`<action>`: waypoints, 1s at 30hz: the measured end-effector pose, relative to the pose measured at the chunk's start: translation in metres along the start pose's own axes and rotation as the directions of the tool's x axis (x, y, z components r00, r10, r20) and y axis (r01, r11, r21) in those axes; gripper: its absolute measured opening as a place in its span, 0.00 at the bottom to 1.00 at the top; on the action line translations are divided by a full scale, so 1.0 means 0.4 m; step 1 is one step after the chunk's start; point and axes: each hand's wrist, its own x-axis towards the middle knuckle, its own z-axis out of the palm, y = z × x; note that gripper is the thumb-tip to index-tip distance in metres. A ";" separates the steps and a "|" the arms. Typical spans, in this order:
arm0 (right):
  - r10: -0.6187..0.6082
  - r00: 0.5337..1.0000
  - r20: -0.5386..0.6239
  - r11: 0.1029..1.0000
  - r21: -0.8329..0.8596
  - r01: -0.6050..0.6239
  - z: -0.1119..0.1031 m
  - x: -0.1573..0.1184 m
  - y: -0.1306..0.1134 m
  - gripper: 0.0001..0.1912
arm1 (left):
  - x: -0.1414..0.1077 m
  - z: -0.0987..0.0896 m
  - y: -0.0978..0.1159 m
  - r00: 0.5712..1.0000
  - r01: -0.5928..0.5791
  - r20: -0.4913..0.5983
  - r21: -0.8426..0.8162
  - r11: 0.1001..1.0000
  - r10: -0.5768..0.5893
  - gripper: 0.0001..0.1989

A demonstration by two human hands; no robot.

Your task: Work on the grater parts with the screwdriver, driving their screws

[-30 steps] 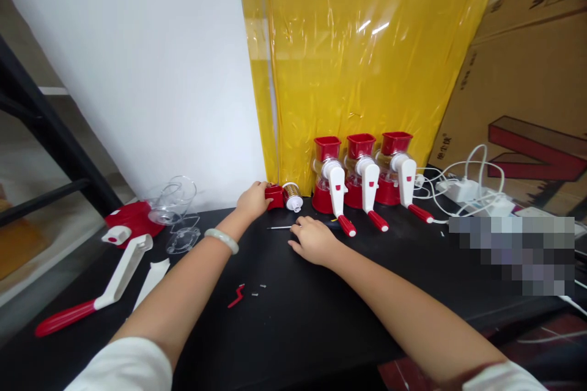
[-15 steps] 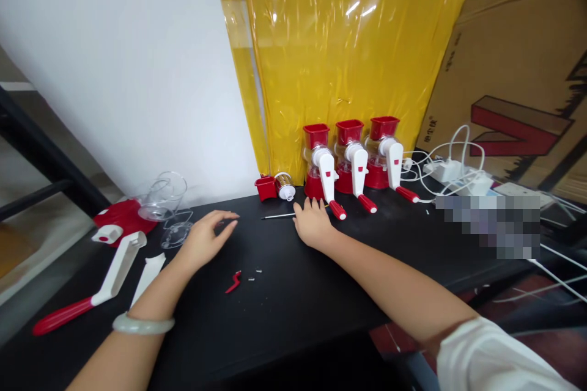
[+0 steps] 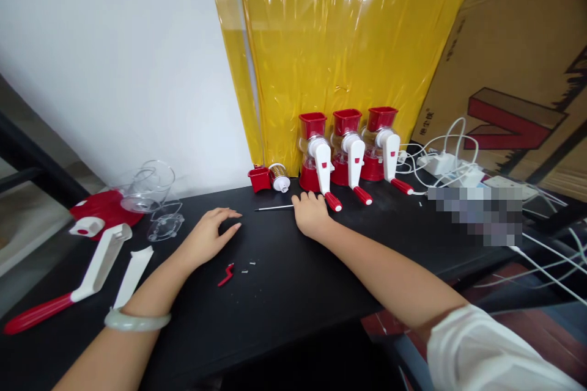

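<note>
In the head view, the only one we are having, our right hand [image 3: 312, 215] is lying palm down over what we are judging to be a screwdriver [image 3: 274, 208], its thin shaft pointing left along the bench [image 3: 284, 305]; the palm is hiding the handle, so we cannot tell how far that grip is closing on it; our left hand [image 3: 208, 238] is keeping thumb and fingers parted over the bench, its grip holding nothing.

As for progress, we are counting three grinders [image 3: 356, 162] standing whole at the back; another set is lying in parts; on the left we are seeing a red base [image 3: 105, 214], a clear housing [image 3: 149, 186], a clear plate [image 3: 166, 227], a crank [image 3: 98, 259] and a white strip [image 3: 132, 275]; a red hopper [image 3: 260, 180] and a metal drum [image 3: 279, 178] are lying side by side near the sheet [image 3: 293, 73]; nearer us, a small red piece [image 3: 226, 276] is lying beside two screws [image 3: 244, 272]; the separating is looking done, we are judging, and no joining is showing, though base and housing are overlapping in sight and we cannot tell whether they are touching.
</note>
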 end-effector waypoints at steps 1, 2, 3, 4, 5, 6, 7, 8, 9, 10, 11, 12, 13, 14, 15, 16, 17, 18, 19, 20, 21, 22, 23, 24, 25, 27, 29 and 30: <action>-0.001 1.000 -0.004 1.000 -0.002 0.001 0.001 0.002 0.001 0.21 | 0.000 0.001 0.002 1.000 0.001 0.002 0.000 1.000 -0.001 0.25; -0.002 1.000 -0.007 1.000 -0.004 0.002 0.001 0.003 0.002 0.21 | 0.000 0.002 0.002 1.000 0.003 0.001 0.000 1.000 -0.003 0.25; -0.003 1.000 -0.010 1.000 -0.007 0.003 0.001 0.004 0.003 0.21 | 0.000 0.002 0.001 1.000 0.006 -0.001 0.002 1.000 -0.006 0.25; -0.005 1.000 -0.011 1.000 -0.009 0.005 0.001 0.005 0.003 0.21 | 0.000 0.003 -0.001 1.000 0.006 -0.002 0.004 1.000 -0.006 0.25; -0.007 1.000 -0.013 1.000 -0.012 0.006 0.000 0.005 0.004 0.20 | 0.000 0.003 -0.003 1.000 0.005 -0.002 0.007 1.000 -0.004 0.25; -0.009 1.000 -0.014 1.000 -0.014 0.009 0.000 0.005 0.004 0.20 | 0.000 0.004 -0.005 1.000 0.003 -0.004 0.010 1.000 -0.003 0.25; -0.012 1.000 -0.014 1.000 -0.017 0.011 -0.001 0.004 0.005 0.20 | 0.000 0.004 -0.007 1.000 0.001 -0.006 0.013 1.000 -0.001 0.25; -0.014 1.000 -0.015 1.000 -0.019 0.014 -0.003 0.003 0.004 0.20 | 0.000 0.005 -0.009 1.000 0.000 -0.007 0.015 1.000 0.000 0.25; -0.016 1.000 -0.016 1.000 -0.021 0.016 -0.004 0.002 0.004 0.20 | 0.000 0.006 -0.011 1.000 -0.001 -0.008 0.017 1.000 0.001 0.25; -0.018 1.000 -0.017 1.000 -0.024 0.018 -0.006 0.001 0.003 0.20 | 0.000 0.006 -0.012 1.000 -0.002 -0.009 0.018 1.000 0.002 0.25; -0.021 1.000 -0.019 0.999 -0.026 0.020 -0.008 0.000 0.002 0.20 | 0.001 0.006 -0.013 1.000 -0.001 -0.011 0.017 1.000 0.001 0.25; -0.023 0.999 -0.021 0.999 -0.028 0.023 -0.011 0.000 0.001 0.19 | 0.001 0.007 -0.014 1.000 -0.001 -0.011 0.015 1.000 0.001 0.25; -0.026 0.999 -0.024 0.999 -0.031 0.025 -0.014 -0.001 0.000 0.19 | 0.002 0.006 -0.013 1.000 0.000 -0.012 0.012 1.000 0.000 0.25; -0.030 0.999 -0.027 0.999 -0.033 0.029 -0.017 -0.002 -0.001 0.19 | 0.002 0.006 -0.013 1.000 0.002 -0.012 0.009 1.000 -0.001 0.25; -0.036 0.999 -0.031 0.999 -0.034 0.035 -0.020 -0.002 -0.002 0.19 | 0.003 0.005 -0.012 1.000 0.002 -0.012 0.007 1.000 -0.002 0.25; -0.041 0.999 -0.034 0.999 -0.036 0.040 -0.024 -0.003 -0.003 0.18 | 0.003 0.004 -0.012 1.000 0.002 -0.010 0.005 1.000 -0.002 0.25; -0.045 0.998 -0.039 0.998 -0.038 0.044 -0.027 -0.004 -0.004 0.18 | 0.004 0.003 -0.011 1.000 0.001 -0.009 0.004 1.000 -0.001 0.25; -0.048 0.998 -0.043 0.998 -0.039 0.046 -0.030 -0.004 -0.004 0.18 | 0.004 0.003 -0.011 1.000 0.000 -0.008 0.004 1.000 0.000 0.26; -0.050 0.998 -0.046 0.998 -0.041 0.048 -0.033 -0.005 -0.005 0.18 | 0.004 0.002 -0.011 1.000 -0.003 -0.010 0.004 1.000 0.003 0.26; -0.051 0.998 -0.046 0.998 -0.042 0.049 -0.035 -0.005 -0.005 0.18 | 0.004 0.002 -0.012 1.000 -0.006 -0.011 0.003 1.000 0.006 0.26; -0.052 0.998 -0.042 0.998 -0.043 0.050 -0.038 -0.005 -0.006 0.18 | 0.005 0.002 -0.014 1.000 -0.009 -0.015 0.002 1.000 0.009 0.26; -0.056 0.998 -0.036 0.998 -0.045 0.054 -0.040 -0.005 -0.007 0.18 | 0.005 0.002 -0.015 1.000 -0.013 -0.020 0.001 1.000 0.013 0.26; -0.061 0.998 -0.028 0.997 -0.048 0.060 -0.043 -0.005 -0.009 0.18 | 0.006 0.003 -0.017 0.999 -0.019 -0.027 -0.001 1.000 0.019 0.26; -0.069 0.997 -0.020 0.996 -0.051 0.068 -0.046 -0.005 -0.011 0.18 | 0.007 0.003 -0.019 0.999 -0.025 -0.033 -0.003 1.000 0.024 0.26; -0.079 0.997 -0.014 0.995 -0.056 0.078 -0.050 -0.006 -0.013 0.18 | 0.008 0.004 -0.019 0.999 -0.030 -0.040 -0.005 1.000 0.030 0.26; -0.099 0.995 -0.003 0.993 -0.067 0.098 -0.060 -0.010 -0.016 0.18 | 0.009 0.005 -0.019 0.998 -0.036 -0.051 -0.007 0.999 0.036 0.27; -0.109 0.994 0.006 0.991 -0.081 0.109 -0.068 -0.021 -0.014 0.18 | 0.009 0.003 -0.016 0.998 -0.038 -0.055 -0.009 0.999 0.037 0.27; -0.109 0.994 0.011 0.990 -0.090 0.109 -0.071 -0.029 -0.011 0.18 | 0.008 0.002 -0.014 0.998 -0.038 -0.057 -0.011 0.999 0.038 0.27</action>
